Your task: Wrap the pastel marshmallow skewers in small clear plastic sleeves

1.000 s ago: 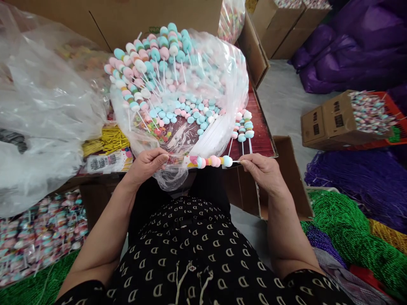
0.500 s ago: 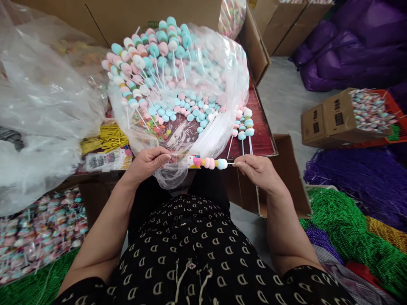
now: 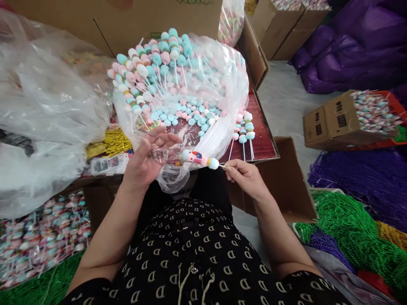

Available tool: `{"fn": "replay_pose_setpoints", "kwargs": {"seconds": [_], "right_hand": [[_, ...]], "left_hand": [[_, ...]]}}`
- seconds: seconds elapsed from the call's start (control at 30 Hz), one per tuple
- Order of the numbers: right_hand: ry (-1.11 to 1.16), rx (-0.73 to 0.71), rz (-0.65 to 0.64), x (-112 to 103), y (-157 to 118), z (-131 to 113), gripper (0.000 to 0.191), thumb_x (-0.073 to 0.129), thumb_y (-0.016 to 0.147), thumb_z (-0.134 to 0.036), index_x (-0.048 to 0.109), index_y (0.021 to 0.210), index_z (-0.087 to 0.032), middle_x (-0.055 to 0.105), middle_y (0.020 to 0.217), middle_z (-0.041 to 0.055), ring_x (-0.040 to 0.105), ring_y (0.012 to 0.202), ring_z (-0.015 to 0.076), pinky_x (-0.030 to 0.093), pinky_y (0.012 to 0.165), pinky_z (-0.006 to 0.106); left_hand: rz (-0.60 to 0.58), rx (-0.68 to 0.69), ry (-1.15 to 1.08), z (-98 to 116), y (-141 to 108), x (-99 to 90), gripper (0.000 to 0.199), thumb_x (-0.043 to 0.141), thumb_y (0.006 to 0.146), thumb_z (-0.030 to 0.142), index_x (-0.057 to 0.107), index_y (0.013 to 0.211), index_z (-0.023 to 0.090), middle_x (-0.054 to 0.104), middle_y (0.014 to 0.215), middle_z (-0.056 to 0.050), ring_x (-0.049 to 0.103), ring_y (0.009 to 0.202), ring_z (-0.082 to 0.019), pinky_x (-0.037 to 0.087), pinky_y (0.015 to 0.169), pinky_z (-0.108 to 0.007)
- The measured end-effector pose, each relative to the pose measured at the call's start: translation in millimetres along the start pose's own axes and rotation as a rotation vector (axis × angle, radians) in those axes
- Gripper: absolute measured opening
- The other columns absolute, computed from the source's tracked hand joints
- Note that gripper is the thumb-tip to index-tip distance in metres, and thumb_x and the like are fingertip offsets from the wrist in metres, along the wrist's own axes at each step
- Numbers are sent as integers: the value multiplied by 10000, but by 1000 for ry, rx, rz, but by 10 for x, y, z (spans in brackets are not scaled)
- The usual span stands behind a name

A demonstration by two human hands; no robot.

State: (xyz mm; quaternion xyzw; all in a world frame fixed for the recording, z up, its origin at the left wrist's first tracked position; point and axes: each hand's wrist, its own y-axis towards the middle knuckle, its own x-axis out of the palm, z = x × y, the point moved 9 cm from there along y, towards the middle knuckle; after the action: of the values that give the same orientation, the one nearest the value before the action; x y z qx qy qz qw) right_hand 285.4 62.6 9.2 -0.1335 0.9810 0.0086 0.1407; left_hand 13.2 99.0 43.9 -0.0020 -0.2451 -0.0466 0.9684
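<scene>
My right hand point(image 3: 243, 178) pinches the thin white stick of a marshmallow skewer point(image 3: 213, 163) between thumb and fingers. A clear printed wrapper point(image 3: 167, 156) covers much of the skewer, and the pink and pale blue pieces nearest the stick stick out of it. At the wrapper's other end is my left hand point(image 3: 144, 159), palm turned up and fingers spread; the wrapper lies against it without a grip. Beyond my hands, a large clear plastic bag point(image 3: 235, 76) is spread over the table, with many finished skewers point(image 3: 165, 57) and loose candy discs point(image 3: 197, 112) in it.
Several skewers point(image 3: 244, 127) lie at the right of the red table point(image 3: 263, 144). Yellow twist ties point(image 3: 110, 142) and flat printed wrappers point(image 3: 108, 163) are at left. An open carton point(image 3: 286, 178) stands below the table's right edge. Wrapped skewers point(image 3: 47, 237) fill the lower left.
My left hand has let go of the wrapper's end and spread its fingers. My right hand has moved left with the stick, and the skewer sits deeper in the wrapper.
</scene>
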Motion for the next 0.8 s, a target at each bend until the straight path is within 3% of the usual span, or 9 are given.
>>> {"fn": "replay_pose_setpoints", "kwargs": {"seconds": [0.2, 0.33, 0.4, 0.5, 0.67, 0.8], "right_hand": [[314, 133, -40, 521, -12, 96, 315, 615, 969, -486, 691, 955, -181, 595, 626, -44, 462, 489, 80, 337, 485, 222], [426, 127, -89, 762, -2, 73, 362, 622, 957, -534, 695, 975, -180, 573, 596, -54, 432, 466, 77, 315, 469, 224], [424, 101, -61, 786, 10, 54, 366, 634, 949, -545, 697, 979, -186, 596, 610, -45, 440, 473, 81, 334, 475, 229], [361, 51, 35, 745, 27, 24, 322, 655, 937, -515, 698, 947, -196, 643, 647, -22, 483, 505, 95, 377, 499, 239], [236, -14, 134, 711, 43, -8, 251, 637, 952, -436, 711, 915, -199, 569, 566, -50, 458, 490, 97, 372, 513, 253], [267, 14, 144, 721, 63, 30, 290, 640, 953, -468, 723, 904, -195, 508, 548, -64, 424, 486, 93, 344, 504, 258]], "left_hand": [[157, 143, -184, 218, -16, 203, 681, 600, 824, 843, 715, 1221, 303, 775, 1195, -78, 638, 1328, -342, 564, 1048, -502], [160, 154, -139, 177, -8, 247, 547, 796, 810, 642, 702, 1236, 312, 792, 1037, -25, 726, 1172, -277, 578, 1029, -443], [159, 144, -129, 130, 10, 244, 443, 846, 819, 504, 719, 1180, 281, 771, 904, 5, 765, 996, -223, 596, 984, -402], [188, 122, -138, 55, 28, 224, 292, 816, 866, 433, 733, 1069, 240, 725, 789, 22, 755, 826, -172, 615, 898, -359], [219, 100, -117, -32, 5, 240, 275, 831, 847, 425, 729, 1005, 225, 704, 766, 25, 746, 776, -157, 613, 807, -316], [202, 70, -110, -124, -19, 297, 332, 864, 809, 442, 702, 998, 223, 671, 719, 42, 738, 752, -158, 609, 775, -316]]}}
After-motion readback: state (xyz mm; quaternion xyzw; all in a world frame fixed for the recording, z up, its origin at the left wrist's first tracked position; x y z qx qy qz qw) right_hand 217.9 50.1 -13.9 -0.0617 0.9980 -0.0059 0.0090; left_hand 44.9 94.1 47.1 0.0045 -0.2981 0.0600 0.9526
